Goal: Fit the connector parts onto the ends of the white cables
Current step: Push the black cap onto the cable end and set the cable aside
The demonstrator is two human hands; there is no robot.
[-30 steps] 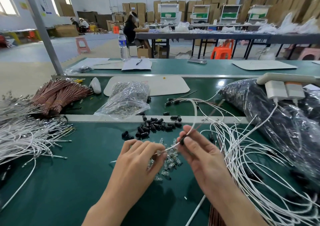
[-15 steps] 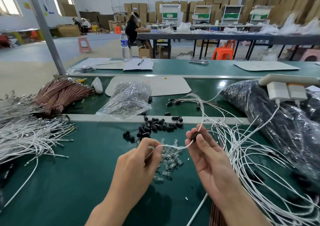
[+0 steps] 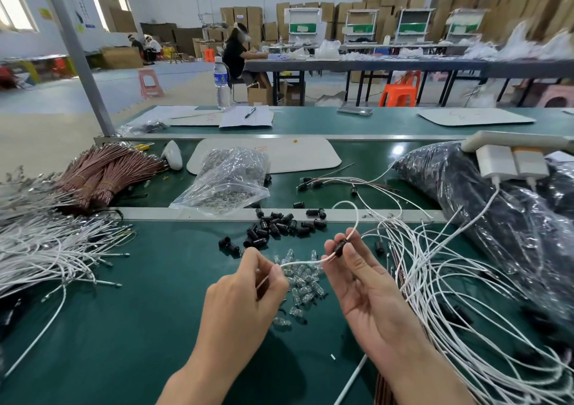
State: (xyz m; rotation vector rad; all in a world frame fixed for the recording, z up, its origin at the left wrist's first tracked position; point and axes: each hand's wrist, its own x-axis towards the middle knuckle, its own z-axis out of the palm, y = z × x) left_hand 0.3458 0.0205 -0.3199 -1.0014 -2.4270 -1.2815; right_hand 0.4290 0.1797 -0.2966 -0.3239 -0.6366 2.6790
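Observation:
A white cable (image 3: pixel 300 262) stretches between my hands above the green table (image 3: pixel 130 327). My left hand (image 3: pixel 248 299) pinches the cable's end with curled fingers. My right hand (image 3: pixel 363 283) pinches a small black connector sleeve (image 3: pixel 339 247) threaded on the cable, palm turned up; the cable loops upward beyond it. Beneath my hands lies a pile of clear bulb-like parts (image 3: pixel 302 283). A heap of loose black sleeves (image 3: pixel 276 227) sits just beyond.
Bundled white cables (image 3: pixel 46 249) lie at left, a tangle of white cables (image 3: pixel 459 296) at right. A clear bag of parts (image 3: pixel 228 177), brown wire bundles (image 3: pixel 105 171) and a black plastic-wrapped bundle (image 3: pixel 497 212) sit further back. People work at distant tables.
My hands have moved apart, so more cable shows between them. The black sleeve in my right hand has slid further along the cable from the end my left hand holds.

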